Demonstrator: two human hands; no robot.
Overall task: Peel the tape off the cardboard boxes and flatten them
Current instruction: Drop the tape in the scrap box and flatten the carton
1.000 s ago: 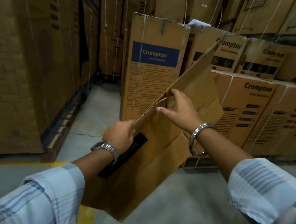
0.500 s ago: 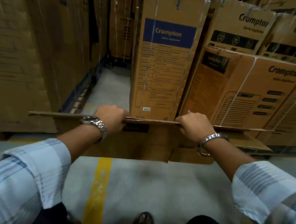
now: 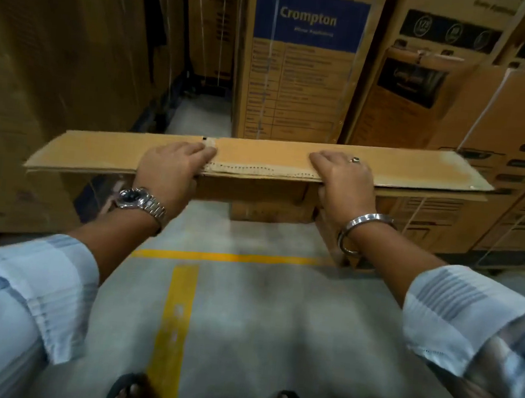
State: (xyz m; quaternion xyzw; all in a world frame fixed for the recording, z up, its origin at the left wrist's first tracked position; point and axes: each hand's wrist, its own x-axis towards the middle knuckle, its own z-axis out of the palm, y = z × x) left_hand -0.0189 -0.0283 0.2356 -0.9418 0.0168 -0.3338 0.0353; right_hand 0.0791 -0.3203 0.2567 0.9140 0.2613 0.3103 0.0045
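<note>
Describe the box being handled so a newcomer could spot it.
Find the tall carton with the blue Crompton panel. In front of it a folded box lies level, gripped by the left hand and right hand. Unlike the upright strapped cartons around, it is plain, folded and off the floor.

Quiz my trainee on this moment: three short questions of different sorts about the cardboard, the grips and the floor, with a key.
1. True or false: the left grip holds the flattened cardboard alone while the right grip hangs free.
2. Which wrist wears the watch? A) left B) right C) neither
3. Fill in: the painted lines on the floor are ____.
Key: 1 false, both grips hold it, one towards each end; 2 A; 3 yellow.
</note>
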